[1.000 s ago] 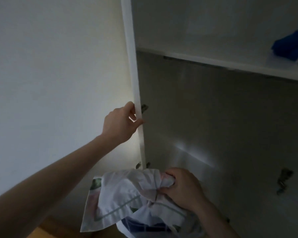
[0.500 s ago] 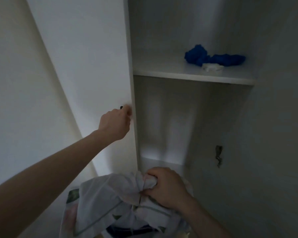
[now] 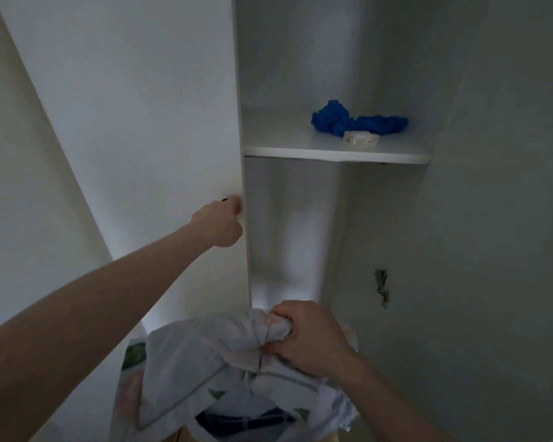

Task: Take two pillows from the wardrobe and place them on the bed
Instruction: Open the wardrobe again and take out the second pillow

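While the right hand (image 3: 307, 338) clutches a bunched corner of a leaf-printed pillow (image 3: 205, 378) hanging lengthwise downward before the open wardrobe (image 3: 300, 234), the left hand (image 3: 221, 223) curls around a small dark door knob (image 3: 225, 199); blue cloth (image 3: 348, 121) lies on the shelf (image 3: 332, 154) above.

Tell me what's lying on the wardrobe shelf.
On the shelf lies a crumpled blue cloth, with a small white packet in front of it, touching or overlapping. Whatever lies behind the cloth is hidden, and the packet's label is too small to read.
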Tool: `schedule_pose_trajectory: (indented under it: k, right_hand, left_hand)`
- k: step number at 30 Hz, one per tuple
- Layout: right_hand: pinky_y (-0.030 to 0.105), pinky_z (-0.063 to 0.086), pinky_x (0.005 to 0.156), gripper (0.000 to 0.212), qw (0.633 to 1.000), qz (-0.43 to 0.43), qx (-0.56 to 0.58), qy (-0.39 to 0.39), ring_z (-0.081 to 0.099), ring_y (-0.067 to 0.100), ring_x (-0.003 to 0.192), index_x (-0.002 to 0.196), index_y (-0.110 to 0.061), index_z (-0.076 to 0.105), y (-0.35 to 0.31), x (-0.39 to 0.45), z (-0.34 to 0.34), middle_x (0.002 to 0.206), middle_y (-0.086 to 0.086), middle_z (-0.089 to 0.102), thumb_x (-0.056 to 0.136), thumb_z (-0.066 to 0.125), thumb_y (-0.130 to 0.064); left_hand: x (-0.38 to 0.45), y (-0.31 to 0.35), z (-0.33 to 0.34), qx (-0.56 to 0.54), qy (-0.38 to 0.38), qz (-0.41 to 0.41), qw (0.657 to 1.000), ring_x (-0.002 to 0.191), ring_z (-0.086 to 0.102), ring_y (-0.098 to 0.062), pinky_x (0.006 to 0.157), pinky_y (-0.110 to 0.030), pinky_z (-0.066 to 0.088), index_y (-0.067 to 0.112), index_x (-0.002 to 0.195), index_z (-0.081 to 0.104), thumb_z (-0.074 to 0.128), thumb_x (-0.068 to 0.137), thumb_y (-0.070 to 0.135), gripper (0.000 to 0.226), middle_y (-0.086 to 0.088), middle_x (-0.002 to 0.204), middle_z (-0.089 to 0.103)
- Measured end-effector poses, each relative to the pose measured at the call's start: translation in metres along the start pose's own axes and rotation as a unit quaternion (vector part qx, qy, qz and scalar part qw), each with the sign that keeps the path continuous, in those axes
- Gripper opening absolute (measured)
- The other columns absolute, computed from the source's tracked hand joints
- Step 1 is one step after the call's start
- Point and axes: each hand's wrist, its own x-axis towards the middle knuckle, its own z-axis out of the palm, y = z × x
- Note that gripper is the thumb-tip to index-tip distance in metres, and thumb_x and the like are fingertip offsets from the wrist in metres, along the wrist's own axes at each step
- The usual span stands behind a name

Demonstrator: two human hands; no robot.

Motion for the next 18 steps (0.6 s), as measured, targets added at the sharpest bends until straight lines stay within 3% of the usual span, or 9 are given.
schedule_pose_trajectory:
  k: [12,16,18]
  right_hand:
    - [0.039,0.053,0.066,0.040,0.999,0.019,-0.024,0.020,0.064,0.015,0.072,0.080,-0.025,0.065,-0.007,-0.002,-0.006,0.074,-0.008,0.066,0.069,0.068,-0.063]
    - [0.037,0.051,0.063,0.040,0.999,0.017,-0.026,0.030,0.063,0.013,0.070,0.080,-0.022,0.066,-0.008,-0.004,-0.010,0.072,-0.008,0.065,0.071,0.071,-0.061]
    - [0.036,0.048,0.063,0.039,0.999,0.015,-0.027,0.036,0.061,0.011,0.069,0.078,-0.021,0.065,-0.006,-0.009,-0.014,0.071,-0.008,0.063,0.072,0.072,-0.059]
  left_hand:
    - [0.012,0.013,-0.007,-0.028,-0.036,0.000,0.999,0.115,0.058,-0.039,0.090,-0.041,0.047,0.014,0.139,0.044,0.053,0.093,0.021,0.047,-0.018,0.129,0.057]
    - [0.001,0.011,-0.009,-0.072,-0.050,0.021,0.996,0.116,0.058,-0.036,0.086,-0.035,0.044,0.019,0.152,0.033,0.060,0.092,0.025,0.066,-0.019,0.134,0.056]
    - [-0.022,0.010,-0.009,-0.123,-0.090,0.068,0.986,0.119,0.059,-0.031,0.095,-0.031,0.045,0.024,0.155,0.030,0.068,0.087,0.038,0.079,-0.014,0.146,0.050]
